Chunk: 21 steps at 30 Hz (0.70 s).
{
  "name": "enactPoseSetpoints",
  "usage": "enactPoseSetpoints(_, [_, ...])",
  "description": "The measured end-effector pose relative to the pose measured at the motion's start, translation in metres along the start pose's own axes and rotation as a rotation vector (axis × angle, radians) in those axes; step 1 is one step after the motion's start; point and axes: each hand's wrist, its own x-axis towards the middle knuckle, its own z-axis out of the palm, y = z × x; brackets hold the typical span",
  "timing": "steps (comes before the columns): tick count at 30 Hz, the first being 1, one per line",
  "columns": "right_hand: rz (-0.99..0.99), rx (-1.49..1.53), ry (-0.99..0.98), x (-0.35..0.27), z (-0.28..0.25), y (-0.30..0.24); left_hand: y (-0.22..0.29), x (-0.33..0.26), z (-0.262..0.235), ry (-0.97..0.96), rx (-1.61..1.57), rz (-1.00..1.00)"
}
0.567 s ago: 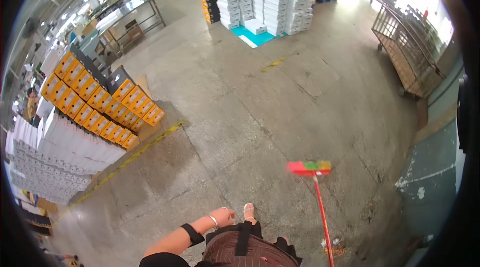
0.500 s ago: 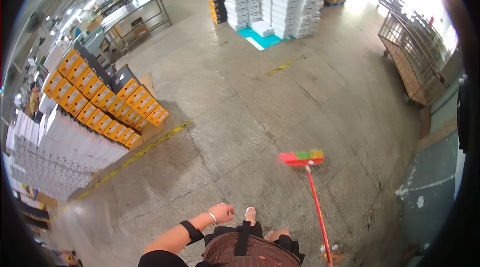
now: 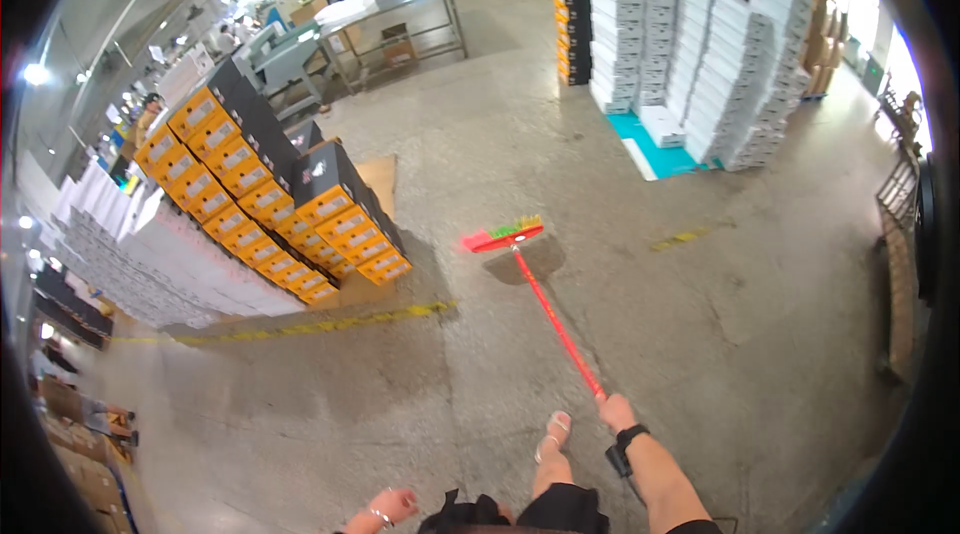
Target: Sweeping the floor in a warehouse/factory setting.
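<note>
My right hand (image 3: 617, 413) grips the end of a long red broom handle (image 3: 555, 322). The broom head (image 3: 503, 234), red with green and yellow bristles, is held out ahead over the speckled concrete floor (image 3: 700, 334), with its shadow just beneath. A black band sits on my right wrist. My left hand (image 3: 392, 506) hangs low at the bottom edge, fingers curled and holding nothing, with a bracelet on its wrist. One sandalled foot (image 3: 553, 432) steps forward between the two hands.
A stack of orange and black boxes (image 3: 270, 199) stands to the left, with white boxes (image 3: 150, 264) beside it. A yellow floor line (image 3: 300, 329) runs in front. Tall white box stacks (image 3: 700, 44) on a teal pallet rise ahead. A metal table (image 3: 390, 19) stands far back.
The view swung to the right, so the box stacks shifted left. The broom now points ahead from my right hand, which has come into view. My left hand dropped lower.
</note>
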Motion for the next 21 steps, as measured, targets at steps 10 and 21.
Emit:
enactPoseSetpoints(10, [-0.028,-0.490,-0.254,0.039,-0.053,0.127,0.076,0.045,-0.099,0.073,-0.275,-0.068])
enactPoseSetpoints(21, [0.618,-0.276,-0.138,-0.080,-0.196,0.163,0.142,0.249,-0.189,-0.215,-0.236,-0.054])
